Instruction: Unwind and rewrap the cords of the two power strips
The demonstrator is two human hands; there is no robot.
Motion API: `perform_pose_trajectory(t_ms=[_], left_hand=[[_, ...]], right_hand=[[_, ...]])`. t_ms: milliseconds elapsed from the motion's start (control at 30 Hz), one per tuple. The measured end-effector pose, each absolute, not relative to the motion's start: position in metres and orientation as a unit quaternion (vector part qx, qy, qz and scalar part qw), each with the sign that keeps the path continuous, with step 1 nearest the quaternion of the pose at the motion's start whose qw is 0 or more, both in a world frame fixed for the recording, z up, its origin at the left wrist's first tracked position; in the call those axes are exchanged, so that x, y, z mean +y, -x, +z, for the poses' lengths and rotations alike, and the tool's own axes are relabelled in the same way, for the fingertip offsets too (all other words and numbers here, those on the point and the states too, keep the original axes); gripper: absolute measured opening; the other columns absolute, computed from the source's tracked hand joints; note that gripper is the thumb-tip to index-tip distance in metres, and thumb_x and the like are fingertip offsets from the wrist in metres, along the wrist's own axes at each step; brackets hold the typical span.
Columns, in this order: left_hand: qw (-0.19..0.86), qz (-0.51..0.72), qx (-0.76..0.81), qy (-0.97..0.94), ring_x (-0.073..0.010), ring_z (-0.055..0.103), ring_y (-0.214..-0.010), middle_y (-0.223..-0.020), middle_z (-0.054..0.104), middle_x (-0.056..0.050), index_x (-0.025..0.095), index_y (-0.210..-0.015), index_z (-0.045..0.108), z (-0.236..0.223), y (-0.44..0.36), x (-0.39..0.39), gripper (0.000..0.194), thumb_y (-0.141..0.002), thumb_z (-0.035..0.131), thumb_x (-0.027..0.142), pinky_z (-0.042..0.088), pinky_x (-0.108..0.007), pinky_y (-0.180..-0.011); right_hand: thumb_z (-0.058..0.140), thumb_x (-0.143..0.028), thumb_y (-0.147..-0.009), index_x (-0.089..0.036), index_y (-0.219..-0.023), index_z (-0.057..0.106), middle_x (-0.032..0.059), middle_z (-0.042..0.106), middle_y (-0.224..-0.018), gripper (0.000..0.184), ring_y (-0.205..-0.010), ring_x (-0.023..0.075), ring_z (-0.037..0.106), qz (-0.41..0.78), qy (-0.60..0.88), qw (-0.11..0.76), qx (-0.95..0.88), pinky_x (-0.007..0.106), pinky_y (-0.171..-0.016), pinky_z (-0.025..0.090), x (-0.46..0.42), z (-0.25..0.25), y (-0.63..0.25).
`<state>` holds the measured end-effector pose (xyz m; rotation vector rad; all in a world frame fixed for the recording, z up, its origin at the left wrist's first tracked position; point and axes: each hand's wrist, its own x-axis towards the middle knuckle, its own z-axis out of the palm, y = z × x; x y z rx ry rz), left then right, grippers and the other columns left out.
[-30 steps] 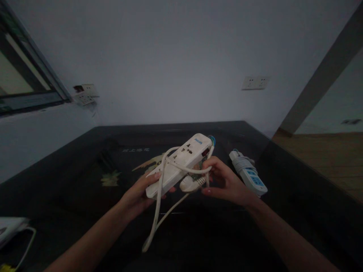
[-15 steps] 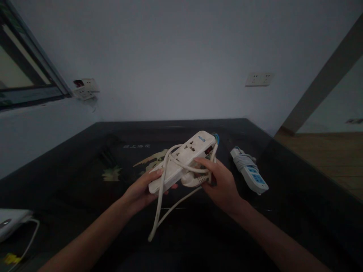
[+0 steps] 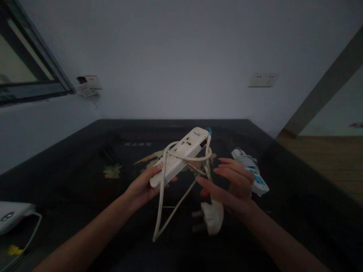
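My left hand (image 3: 143,185) grips the lower end of a white power strip (image 3: 177,158), tilted up to the right above the dark tabletop. Its white cord (image 3: 160,211) loops loosely around the strip and hangs below it. The three-pin plug (image 3: 213,218) dangles beneath my right hand (image 3: 232,185), prongs pointing left and slightly blurred. My right hand's fingers are spread beside the cord, seemingly without gripping it. Behind that hand lies a second power strip (image 3: 259,185), with blue sockets and a grey cord wound around it; my fingers partly cover it.
The black glossy table (image 3: 70,162) reaches the wall and has a printed flower pattern. At left sits a white device (image 3: 14,213) with a cable and a yellow piece (image 3: 14,249). Wall sockets (image 3: 263,79) are at right, and a loose socket panel (image 3: 87,90) hangs at left.
My right hand has let go of the plug and cord bundle and moved right, fingers spreading. The plug has dropped and now hangs lower. My left hand still holds the strip.
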<state>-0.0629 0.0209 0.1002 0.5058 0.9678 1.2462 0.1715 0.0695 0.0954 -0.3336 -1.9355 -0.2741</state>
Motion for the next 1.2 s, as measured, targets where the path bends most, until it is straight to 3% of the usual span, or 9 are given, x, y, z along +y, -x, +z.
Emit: perform_pose_trajectory(t_ms=[167, 300, 433, 533, 667, 767, 933, 1033, 1200], left_hand=[[0.626, 0.585, 0.453, -0.248, -0.0181, 0.069, -0.058, -0.072, 0.071, -0.009, 0.007, -0.108, 0.058, 0.099, 0.065, 0.026, 0.026, -0.083, 0.059, 0.014, 0.056, -0.020, -0.048], [0.595, 0.599, 0.441, -0.305, -0.0182, 0.069, -0.059, -0.076, 0.072, -0.007, 0.010, -0.103, 0.063, 0.101, 0.065, 0.024, 0.029, -0.075, 0.068, 0.017, 0.055, -0.020, -0.050], [0.568, 0.613, 0.441, -0.327, -0.0186, 0.069, -0.063, -0.082, 0.073, -0.008, 0.010, -0.105, 0.065, 0.100, 0.061, 0.021, 0.039, -0.070, 0.074, 0.022, 0.055, -0.021, -0.054], [0.561, 0.622, 0.442, -0.321, -0.0180, 0.068, -0.063, -0.083, 0.073, -0.009, 0.009, -0.103, 0.066, 0.098, 0.055, 0.017, 0.041, -0.067, 0.078, 0.024, 0.054, -0.021, -0.055], [0.538, 0.629, 0.461, -0.321, -0.0175, 0.067, -0.066, -0.087, 0.072, -0.010, 0.009, -0.103, 0.066, 0.099, 0.048, 0.014, 0.043, -0.065, 0.080, 0.024, 0.051, -0.022, -0.058], [0.507, 0.630, 0.476, -0.346, -0.0176, 0.066, -0.066, -0.083, 0.072, -0.008, 0.010, -0.100, 0.068, 0.099, 0.046, 0.012, 0.041, -0.063, 0.080, 0.025, 0.050, -0.022, -0.058], [0.411, 0.630, 0.514, -0.412, -0.0160, 0.065, -0.071, -0.087, 0.073, -0.005, 0.015, -0.096, 0.071, 0.097, 0.048, 0.008, 0.038, -0.060, 0.082, 0.022, 0.050, -0.020, -0.064], [0.406, 0.617, 0.523, -0.426, -0.0163, 0.066, -0.074, -0.089, 0.074, -0.004, 0.017, -0.095, 0.072, 0.099, 0.050, 0.009, 0.038, -0.059, 0.082, 0.020, 0.050, -0.020, -0.065], [0.435, 0.630, 0.513, -0.388, -0.0164, 0.067, -0.075, -0.093, 0.073, -0.005, 0.016, -0.096, 0.071, 0.103, 0.055, 0.015, 0.036, -0.061, 0.081, 0.022, 0.051, -0.020, -0.062]], right_hand=[[0.051, -0.022, -0.090, -0.026, -0.089, 0.056, 0.0055, 0.063, -0.118, 0.006, -0.114, 0.0234, 0.056, 0.063, 0.126, 0.523, -0.841, 0.053, -0.102, 0.038, 0.067, 0.111, -0.166], [0.048, -0.030, -0.091, -0.024, -0.079, 0.049, 0.0088, 0.059, -0.127, 0.014, -0.125, 0.0248, 0.048, 0.237, 0.159, 0.473, -0.834, 0.052, -0.102, 0.037, 0.068, 0.116, -0.165], [0.050, -0.037, -0.091, -0.025, -0.085, 0.050, 0.0075, 0.064, -0.117, 0.014, -0.113, 0.0243, 0.057, 0.366, 0.167, 0.454, -0.795, 0.043, -0.091, 0.045, 0.067, 0.118, -0.169], [0.044, -0.037, -0.094, -0.024, -0.091, 0.053, 0.0066, 0.065, -0.103, 0.016, -0.098, 0.0217, 0.061, 0.367, 0.192, 0.444, -0.795, 0.036, -0.080, 0.048, 0.070, 0.119, -0.172], [0.038, -0.034, -0.096, -0.021, -0.084, 0.057, 0.0051, 0.065, -0.082, 0.027, -0.070, 0.0162, 0.060, 0.289, 0.242, 0.421, -0.825, 0.030, -0.064, 0.048, 0.074, 0.123, -0.172], [0.036, -0.033, -0.097, -0.020, -0.081, 0.060, 0.0041, 0.063, -0.076, 0.032, -0.059, 0.0130, 0.057, 0.273, 0.271, 0.400, -0.832, 0.026, -0.056, 0.048, 0.073, 0.129, -0.169], [0.035, -0.031, -0.097, -0.018, -0.080, 0.061, 0.0052, 0.064, -0.083, 0.033, -0.057, 0.0109, 0.059, 0.327, 0.260, 0.367, -0.831, 0.024, -0.054, 0.052, 0.068, 0.133, -0.167], [0.036, -0.032, -0.097, -0.018, -0.086, 0.063, 0.0056, 0.067, -0.087, 0.032, -0.069, 0.0134, 0.064, 0.374, 0.244, 0.363, -0.818, 0.025, -0.060, 0.056, 0.066, 0.130, -0.168], [0.040, -0.033, -0.096, -0.020, -0.093, 0.063, 0.0061, 0.070, -0.093, 0.027, -0.089, 0.0189, 0.066, 0.293, 0.262, 0.426, -0.815, 0.031, -0.076, 0.054, 0.064, 0.132, -0.171]])
